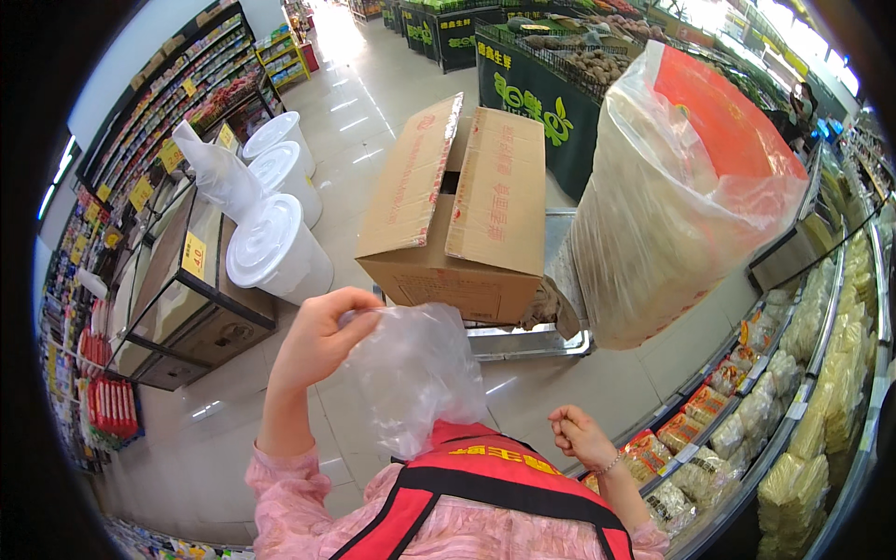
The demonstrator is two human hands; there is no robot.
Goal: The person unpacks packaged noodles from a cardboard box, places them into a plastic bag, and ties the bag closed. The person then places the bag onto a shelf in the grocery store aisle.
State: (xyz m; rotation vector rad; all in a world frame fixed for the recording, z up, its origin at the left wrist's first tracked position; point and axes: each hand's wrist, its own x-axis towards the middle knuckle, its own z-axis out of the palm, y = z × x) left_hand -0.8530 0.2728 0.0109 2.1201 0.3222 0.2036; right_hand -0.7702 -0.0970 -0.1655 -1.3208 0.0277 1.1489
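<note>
My left hand (323,337) pinches a thin clear plastic bag (420,374) by its upper edge. The bag hangs loosely in front of my red apron (483,465). On my right side, my right hand (582,437) is held low with curled fingers, apart from the bag, and nothing shows in it. A cardboard carton (495,283) with its top flaps partly raised stands before me on a metal flatbed cart (532,344). Beside the carton leans a tall, bulging translucent sack (644,203) with a red area near its top.
White lidded buckets (269,245) stand at left beside a bulk-goods bin (203,325), with a roll of plastic bags (220,171) above them. A refrigerated shelf (805,392) of bagged noodles curves along my right. Beyond the cart is a vegetable stand (535,98); a person (805,105) is farther off.
</note>
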